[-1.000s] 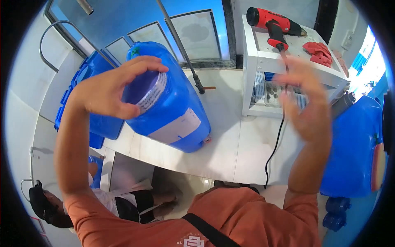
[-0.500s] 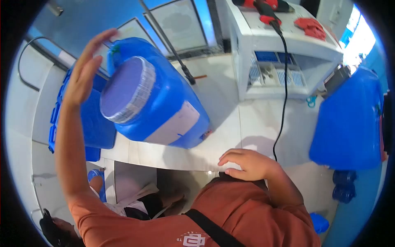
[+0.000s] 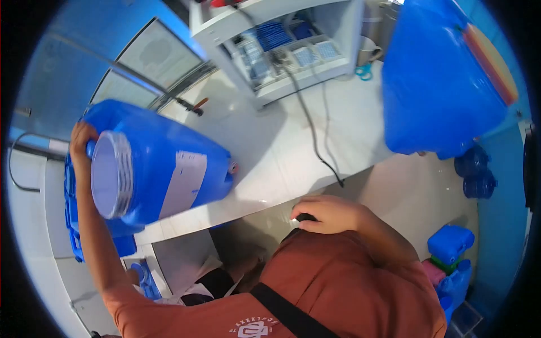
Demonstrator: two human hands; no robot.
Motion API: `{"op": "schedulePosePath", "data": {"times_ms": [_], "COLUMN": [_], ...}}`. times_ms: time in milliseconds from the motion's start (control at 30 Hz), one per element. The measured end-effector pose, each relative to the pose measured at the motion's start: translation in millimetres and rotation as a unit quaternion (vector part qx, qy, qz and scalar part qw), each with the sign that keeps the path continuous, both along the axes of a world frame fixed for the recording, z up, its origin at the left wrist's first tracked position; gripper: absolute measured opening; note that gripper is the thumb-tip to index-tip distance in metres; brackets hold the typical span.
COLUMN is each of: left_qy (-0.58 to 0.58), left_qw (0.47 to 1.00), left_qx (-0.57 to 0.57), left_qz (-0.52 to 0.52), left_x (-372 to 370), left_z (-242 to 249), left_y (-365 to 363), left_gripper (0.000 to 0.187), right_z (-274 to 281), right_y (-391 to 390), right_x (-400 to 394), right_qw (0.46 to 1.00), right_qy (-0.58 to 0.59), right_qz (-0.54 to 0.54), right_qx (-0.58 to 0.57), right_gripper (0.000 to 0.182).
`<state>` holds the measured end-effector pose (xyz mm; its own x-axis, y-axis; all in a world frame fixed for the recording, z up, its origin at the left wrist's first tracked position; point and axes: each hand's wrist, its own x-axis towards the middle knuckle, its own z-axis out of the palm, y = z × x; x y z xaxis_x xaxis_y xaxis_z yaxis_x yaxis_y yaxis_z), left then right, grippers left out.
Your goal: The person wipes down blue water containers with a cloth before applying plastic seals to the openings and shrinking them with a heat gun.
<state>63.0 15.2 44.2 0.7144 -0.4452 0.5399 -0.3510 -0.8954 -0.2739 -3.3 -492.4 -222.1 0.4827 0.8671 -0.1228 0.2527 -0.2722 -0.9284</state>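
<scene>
A large blue plastic container [image 3: 152, 152] stands at the left of the white counter [image 3: 282, 141], with a wide round pale-violet cap [image 3: 108, 174] and a white label [image 3: 184, 183]. My left hand [image 3: 83, 141] is closed round its handle, beside the cap, with the forearm passing in front of the container. Near my waist, my right hand [image 3: 329, 215] is closed over a small black thing [image 3: 305, 217], which is mostly hidden.
A white shelf unit [image 3: 293, 50] holds small blue-and-white packs. A black cable [image 3: 307, 118] hangs across the counter. Another big blue container [image 3: 439, 84] is at the upper right. Blue jugs [image 3: 451, 245] stand low at right. Below the counter at left, part of a person [image 3: 217, 281] shows.
My left hand has come down from open in the air onto the container's handle. The view has turned, moving the shelf unit and cable left. My right hand remains near my waist.
</scene>
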Motion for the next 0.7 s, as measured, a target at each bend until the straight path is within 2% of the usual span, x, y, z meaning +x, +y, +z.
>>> {"op": "schedulePosePath", "data": {"times_ms": [67,133,167,200,233,267,300,367,400,433,467,500,533,567,600,633,667,700], "left_qy": [-0.006,0.002,0.027,-0.014,0.035,0.046,0.049,0.050,0.110,0.162,0.163,0.194,0.221,0.219,0.314,0.407,0.410,0.536], "left_qw": [0.999,0.999,0.998,0.999,0.989,0.989,0.994,0.991,0.982,0.968,0.969,0.973,0.968,0.969,0.940,0.900,0.899,0.827], "left_qx": [0.042,0.039,-0.052,-0.007,-0.139,-0.137,-0.087,0.009,-0.037,-0.085,-0.080,0.006,0.089,0.090,0.075,0.060,0.066,0.048], "left_qz": [0.000,-0.020,0.002,-0.035,0.030,0.003,0.036,0.124,0.148,0.171,0.168,0.124,0.079,0.075,0.110,0.145,0.138,0.162], "left_x": [-18.1,-35.3,-42.6,-42.7,-52.4,-61.8,-80.1,-118.0,-134.4,-152.3,-167.0,-182.2,-196.7,-205.7,-206.7,-202.0,-194.9,-186.8], "left_z": [4.2,3.2,-3.4,-14.2,-26.6,-30.9,-30.3,-25.0,-10.8,-4.8,0.3,3.8,6.1,13.4,24.0,28.1,26.4,21.3], "left_y": [-24.9,-38.1,-40.0,-1.2,12.6,-1.8,-20.5,-74.3,-111.9,-154.9,-180.1,-198.7,-220.7,-265.5,-324.2,-363.8,-383.0,-399.5], "left_gripper": [0.030,0.031,0.031,0.031,0.031,0.031,0.029,0.027,0.020,0.015,0.015,0.020,0.027,0.027,0.025,0.039,0.039,0.035], "right_z": [-0.5,-9.0,-6.9,-7.9,-14.2,-19.7,-20.7,-24.6,-25.9,-35.0,-37.2,-40.8,-45.6,-54.3,-63.9,-75.6,-93.3,-113.9], "right_y": [-5.0,-5.2,-3.6,-6.0,-8.9,-11.8,-18.2,-33.9,-36.3,-45.2,-53.0,-62.5,-74.5,-85.9,-94.7,-102.1,-107.3,-112.6], "right_x": [-2.8,-12.0,-14.0,-17.8,-24.1,-30.2,-35.3,-51.0,-64.2,-74.1,-83.0,-83.5,-79.6,-75.2,-70.9,-66.8,-69.3,-74.1], "right_qw": [0.999,0.995,0.992,0.987,0.979,0.968,0.968,0.977,0.978,0.977,0.974,0.980,0.979,0.967,0.952,0.956,0.955,0.944], "right_qy": [-0.029,-0.058,-0.076,-0.096,-0.140,-0.185,-0.185,-0.147,-0.138,-0.120,-0.100,-0.067,-0.070,-0.120,-0.169,-0.143,-0.140,-0.126], "right_qz": [0.024,0.004,-0.003,-0.013,-0.028,-0.042,-0.065,-0.033,-0.036,-0.066,-0.097,-0.095,-0.096,-0.102,-0.109,-0.086,-0.094,-0.080], "right_qx": [0.012,0.083,0.105,0.127,0.146,0.163,0.157,0.153,0.150,0.163,0.181,0.163,0.164,0.198,0.232,0.243,0.244,0.293], "right_gripper": [0.036,0.050,0.062,0.074,0.088,0.103,0.103,0.135,0.135,0.143,0.151,0.158,0.158,0.161,0.165,0.172,0.172,0.173]}}
